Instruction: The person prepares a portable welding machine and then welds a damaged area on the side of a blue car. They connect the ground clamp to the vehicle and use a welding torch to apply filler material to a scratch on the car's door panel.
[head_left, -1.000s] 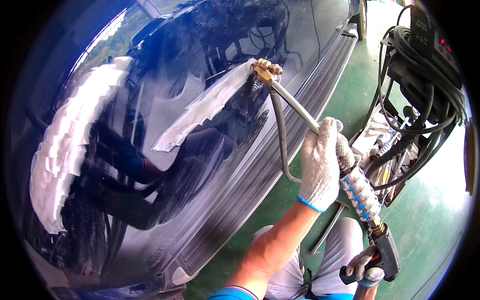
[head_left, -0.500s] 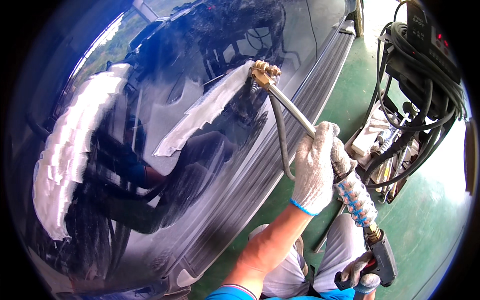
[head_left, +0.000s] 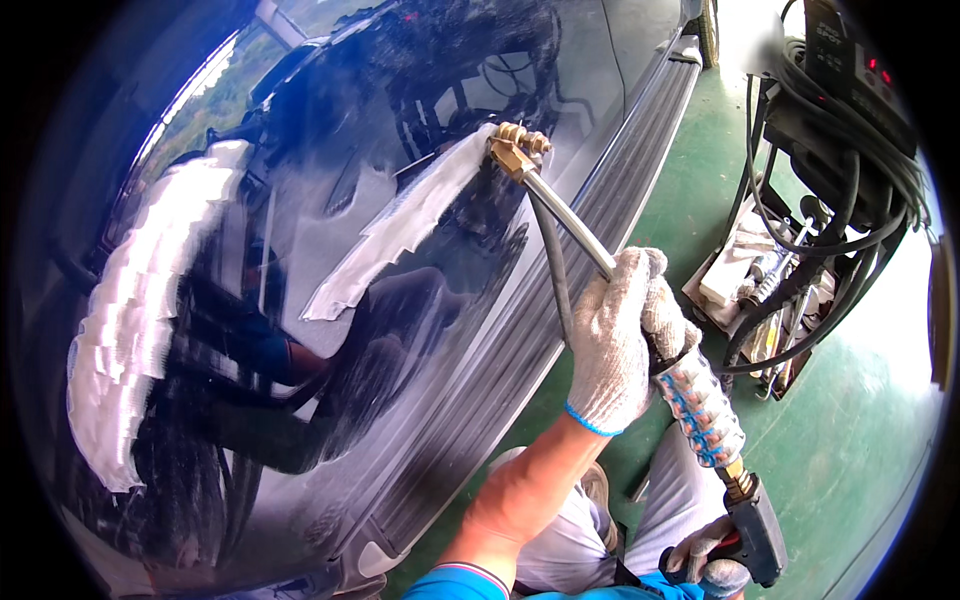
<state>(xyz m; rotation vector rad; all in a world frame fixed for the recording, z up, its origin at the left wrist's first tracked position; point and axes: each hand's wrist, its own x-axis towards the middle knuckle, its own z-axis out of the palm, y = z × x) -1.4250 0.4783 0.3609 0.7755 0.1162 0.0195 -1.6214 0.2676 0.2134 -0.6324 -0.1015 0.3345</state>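
My left hand (head_left: 610,338) is clamped round the metal rod (head_left: 572,228), brass head (head_left: 512,159) right up at the far end of the right-hand silvery strip (head_left: 400,232) on the blue car panel (head_left: 320,80); nearer and right, my right hand (head_left: 724,576) grips the black pistol handle (head_left: 757,530).

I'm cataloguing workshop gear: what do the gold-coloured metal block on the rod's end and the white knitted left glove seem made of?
Gold-coloured block: probably brass or another copper alloy, judging by its yellowish metallic sheen. White knitted left glove: matt textile, shown by its fine ribbed texture; fibre unclear.
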